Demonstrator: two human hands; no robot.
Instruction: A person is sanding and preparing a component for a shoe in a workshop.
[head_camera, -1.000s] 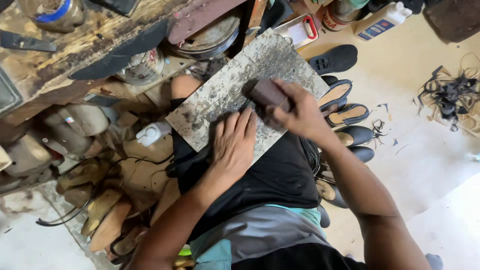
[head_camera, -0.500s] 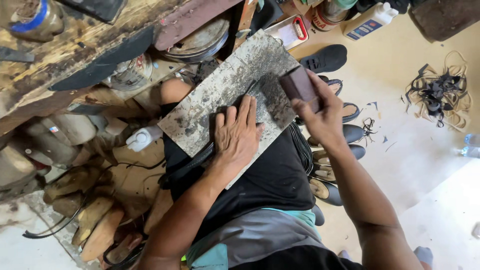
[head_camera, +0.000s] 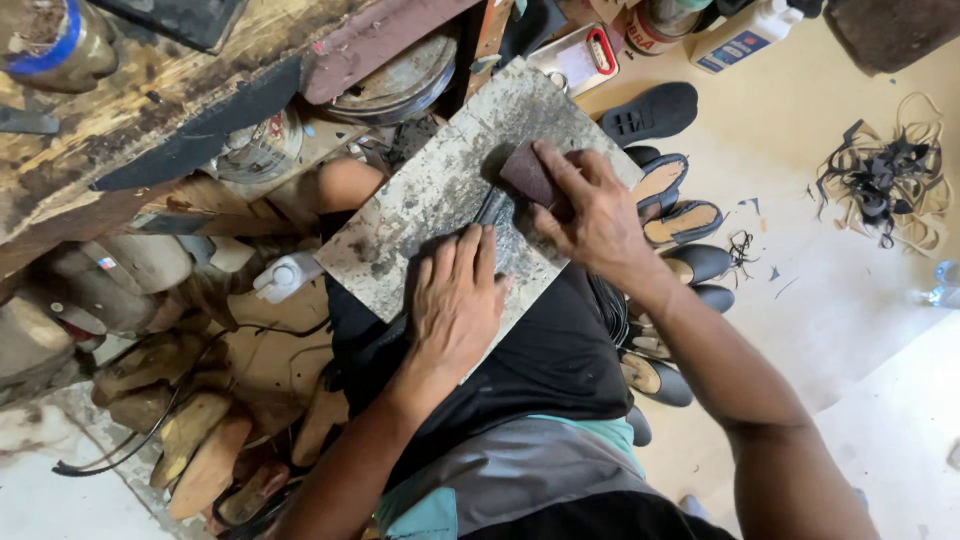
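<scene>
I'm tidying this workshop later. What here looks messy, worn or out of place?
A tangle of black straps lies loose on the floor, with small dark scraps near the shoes. The grey slab on the lap is heavily stained and scuffed.

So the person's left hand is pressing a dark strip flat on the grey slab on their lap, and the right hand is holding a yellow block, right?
Not quite. In the head view the right hand holds a reddish-brown block, not yellow. The left hand does press the dark strip flat on the grey slab.

Left hand (head_camera: 455, 300) lies flat, fingers spread forward; right hand (head_camera: 590, 210) curls, fingers pressing down.
</scene>
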